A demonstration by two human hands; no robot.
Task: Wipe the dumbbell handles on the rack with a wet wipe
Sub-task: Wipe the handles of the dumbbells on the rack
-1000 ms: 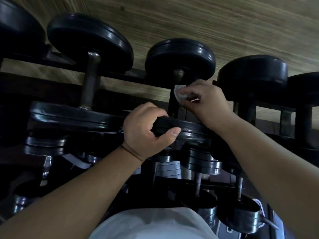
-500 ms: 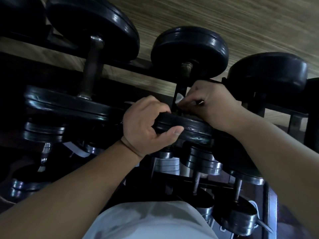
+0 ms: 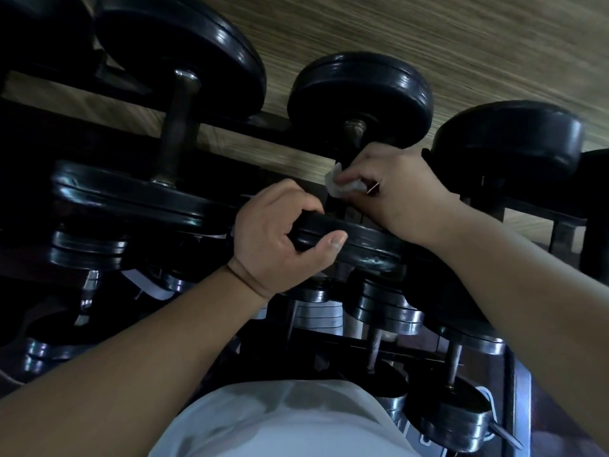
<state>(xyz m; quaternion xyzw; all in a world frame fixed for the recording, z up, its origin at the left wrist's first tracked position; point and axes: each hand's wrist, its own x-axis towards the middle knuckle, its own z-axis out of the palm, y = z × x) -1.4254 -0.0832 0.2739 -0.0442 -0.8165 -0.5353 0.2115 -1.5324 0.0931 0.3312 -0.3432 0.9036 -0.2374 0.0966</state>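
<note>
Pinching white wet wipe against dumbbell handle, right hand; left hand clenched round near weight plate, just below.

- Your left hand grips the middle dumbbell by its near plate, thumb over the edge.
- Your right hand pinches a white wet wipe against that dumbbell's handle.
- Left neighbour dumbbell: its bare handle untouched by either hand.
- Lower tier: smaller chrome-edged dumbbells, dim.
</note>
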